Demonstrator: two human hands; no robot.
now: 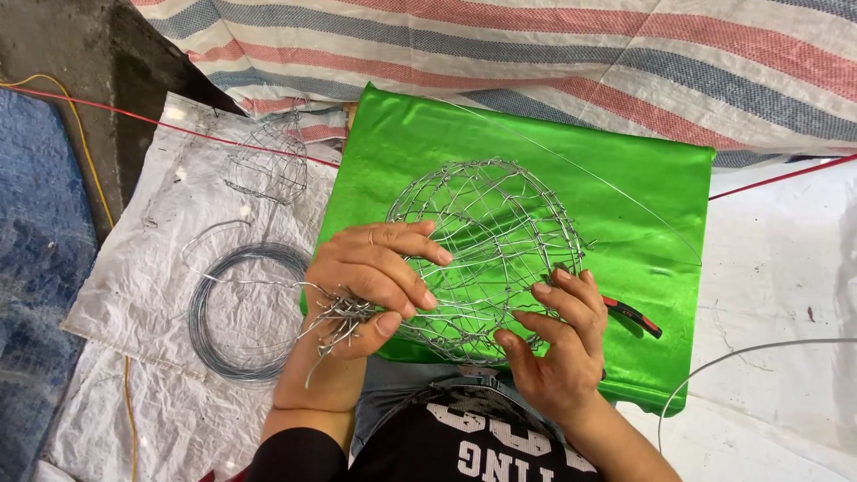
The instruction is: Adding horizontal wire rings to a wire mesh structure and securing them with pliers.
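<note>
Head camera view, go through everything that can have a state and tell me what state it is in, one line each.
Wire ball frame: round, held over the green cloth by both hands.
Left hand: closed on the frame's twisted wire ends.
Right hand: gripping the frame's lower side.
Wire coil: wound, lying flat.
Small wire cage: lying untouched.
Red-handled pliers: lying on the green cloth, partly hidden.

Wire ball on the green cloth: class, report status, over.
Left hand grips wire ball plus a bundle of short wires. Right hand steadies its lower rim. Red-handled pliers on green cloth, beside right hand.
</note>
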